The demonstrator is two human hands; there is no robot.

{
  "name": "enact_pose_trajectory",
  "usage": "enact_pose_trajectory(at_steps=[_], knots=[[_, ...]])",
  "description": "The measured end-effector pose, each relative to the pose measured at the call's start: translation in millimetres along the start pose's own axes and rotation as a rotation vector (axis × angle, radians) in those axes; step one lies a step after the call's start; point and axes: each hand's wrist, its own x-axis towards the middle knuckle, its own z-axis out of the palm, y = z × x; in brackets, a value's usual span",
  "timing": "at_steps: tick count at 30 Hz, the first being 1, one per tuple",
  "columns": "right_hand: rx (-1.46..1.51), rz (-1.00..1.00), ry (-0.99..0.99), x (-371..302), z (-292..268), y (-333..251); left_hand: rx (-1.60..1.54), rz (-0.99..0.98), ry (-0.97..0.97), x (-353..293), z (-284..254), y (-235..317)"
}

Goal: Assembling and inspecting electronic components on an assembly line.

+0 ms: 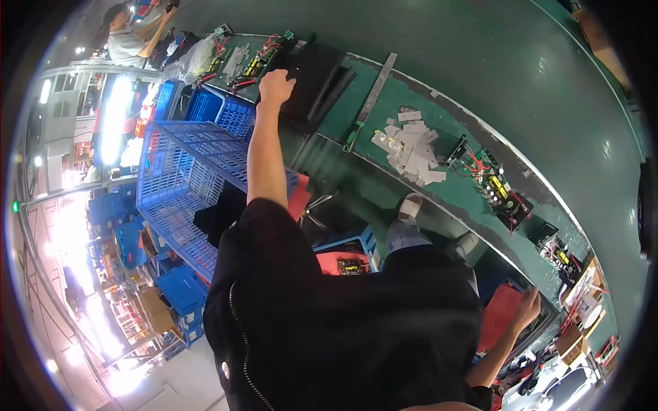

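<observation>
Left arm stretched out, left grip (276, 88) curled at the left edge of the black panel (314, 79), which lies on the green surface (397, 92); can't tell if it clasps the panel. Right grip (526, 309) low at right, fingers bent, near the red sheet (499, 318); can't tell if holding anything. Pale flat pieces (415, 149) heaped mid-surface, green-handled tool (353, 135) near them, wired circuit assembly (496, 185) to their right.

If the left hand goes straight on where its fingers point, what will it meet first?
Probably the black panel; the left hand appears at its edge, though depth is unclear.
</observation>
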Motion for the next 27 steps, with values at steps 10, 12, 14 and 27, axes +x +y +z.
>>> enact_pose_trajectory(at_steps=[10,12,14,27], knots=[[0.420,-0.852,-0.772,-125,144,-355,-0.878,-0.150,0.340,-135,-149,188],[0.311,-0.986,-0.687,-134,131,-373,-0.979,-0.086,0.410,-162,-154,231],[0.252,-1.073,-0.522,-136,118,-369,-1.048,-0.078,0.412,-189,-166,269],[0.318,-1.070,-0.196,-94,13,-273,-0.946,0.085,0.526,-264,-211,400]])
